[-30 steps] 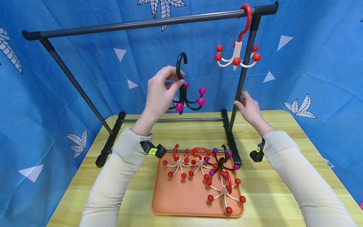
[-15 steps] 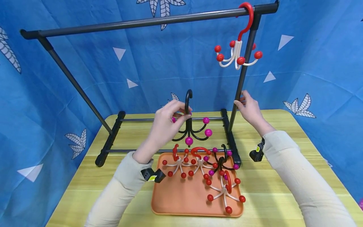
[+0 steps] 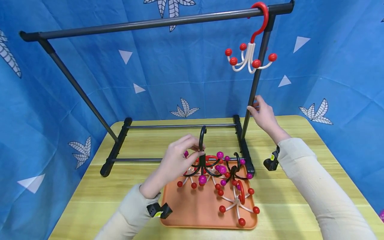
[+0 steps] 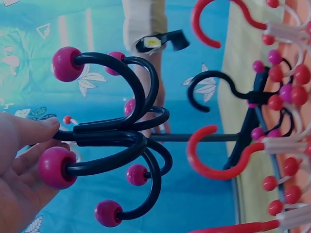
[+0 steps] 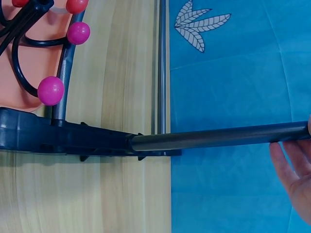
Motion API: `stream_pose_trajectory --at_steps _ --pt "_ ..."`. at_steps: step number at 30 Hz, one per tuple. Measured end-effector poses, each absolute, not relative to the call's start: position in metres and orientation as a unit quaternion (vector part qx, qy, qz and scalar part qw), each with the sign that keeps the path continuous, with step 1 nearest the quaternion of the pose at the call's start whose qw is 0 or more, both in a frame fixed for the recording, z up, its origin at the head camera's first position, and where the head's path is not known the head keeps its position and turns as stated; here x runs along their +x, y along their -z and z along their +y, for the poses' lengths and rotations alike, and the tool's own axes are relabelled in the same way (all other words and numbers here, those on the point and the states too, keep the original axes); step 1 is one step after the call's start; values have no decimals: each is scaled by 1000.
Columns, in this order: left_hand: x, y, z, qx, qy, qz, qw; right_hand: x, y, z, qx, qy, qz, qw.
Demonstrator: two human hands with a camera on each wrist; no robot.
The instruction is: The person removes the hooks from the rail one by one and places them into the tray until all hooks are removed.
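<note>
In the head view my left hand (image 3: 180, 156) pinches a black hanger (image 3: 202, 160) with magenta balls just below its hook, holding it upright. The left wrist view shows thumb and fingers on its stem and its curved arms (image 4: 107, 138) spread out. The hanger overlaps the back of the orange tray (image 3: 192, 211), partly hiding two red-and-white hangers there. My right hand (image 3: 262, 115) grips the right post (image 5: 218, 137) of the black rack, thumb in front and fingers behind. A red-and-white hanger (image 3: 250, 55) hangs by its red hook from the rail near that post.
Another black hanger (image 3: 234, 173) with magenta balls lies at the tray's back right, beside a red-and-white one (image 3: 237, 200). The rack's top rail (image 3: 150, 24) spans above, with its base bars (image 3: 180, 126) on the wooden table (image 3: 288, 186). A blue cloth (image 3: 168, 73) hangs behind.
My left hand has lowered the black hanger from mid-height under the rail to the tray's back edge. The hung red-and-white hanger has turned slightly. My right hand stays on the post.
</note>
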State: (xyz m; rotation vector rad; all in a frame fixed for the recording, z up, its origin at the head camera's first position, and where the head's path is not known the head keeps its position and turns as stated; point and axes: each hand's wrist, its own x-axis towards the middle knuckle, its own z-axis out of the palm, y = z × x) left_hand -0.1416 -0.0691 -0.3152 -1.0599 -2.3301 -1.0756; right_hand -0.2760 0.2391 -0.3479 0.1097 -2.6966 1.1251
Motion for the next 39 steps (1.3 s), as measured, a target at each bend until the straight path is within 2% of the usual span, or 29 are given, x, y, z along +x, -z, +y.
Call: stream_pose_trajectory --at_steps 10,15,24,31,39 --pt "-128 348 -74 -395 417 -811 109 -276 349 240 40 -380 -917 116" --pt "-122 363 -75 -381 413 -824 78 -276 348 239 39 -379 -917 119" --pt "-113 390 -70 -341 440 -831 -11 -276 350 239 40 -385 -915 109" --pt "-112 410 -68 -340 380 -860 18 -277 351 238 41 -388 -914 110" --pt "-113 429 -67 -350 377 -857 23 -276 351 239 37 -387 -915 112"
